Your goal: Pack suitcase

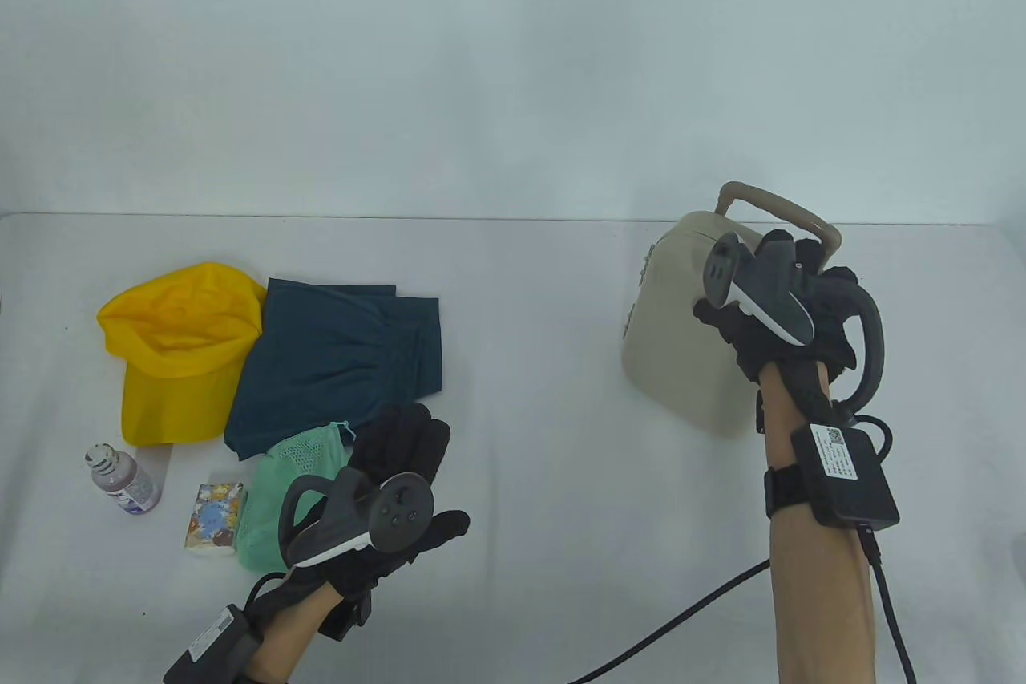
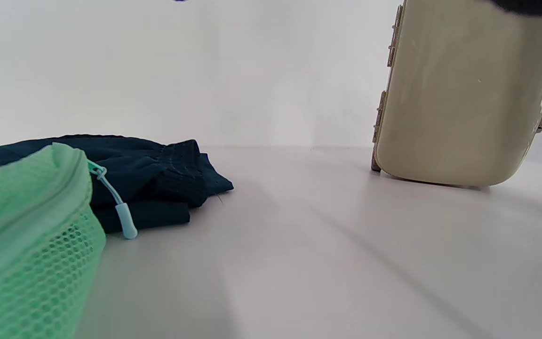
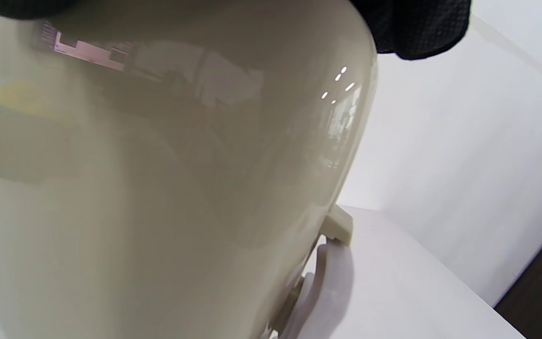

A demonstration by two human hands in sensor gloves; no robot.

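A closed beige hard-shell suitcase (image 1: 681,331) stands upright, slightly tilted, at the right of the table, with its tan handle (image 1: 781,207) on top. My right hand (image 1: 725,319) grips its upper part; gloved fingers (image 3: 417,28) lie over the shell (image 3: 158,188) in the right wrist view. My left hand (image 1: 401,435) is open and flat, fingers spread, at the edge of a green mesh pouch (image 1: 296,491). Folded dark blue shorts (image 1: 337,355) lie behind the pouch. The left wrist view shows the pouch (image 2: 26,235), the shorts (image 2: 148,174) and the suitcase (image 2: 459,94).
A yellow cap (image 1: 172,347) lies at the left beside the shorts. A small bottle (image 1: 120,479) and a printed tissue pack (image 1: 215,517) lie near the front left. A black cable (image 1: 681,620) trails from my right forearm. White table, white wall behind.
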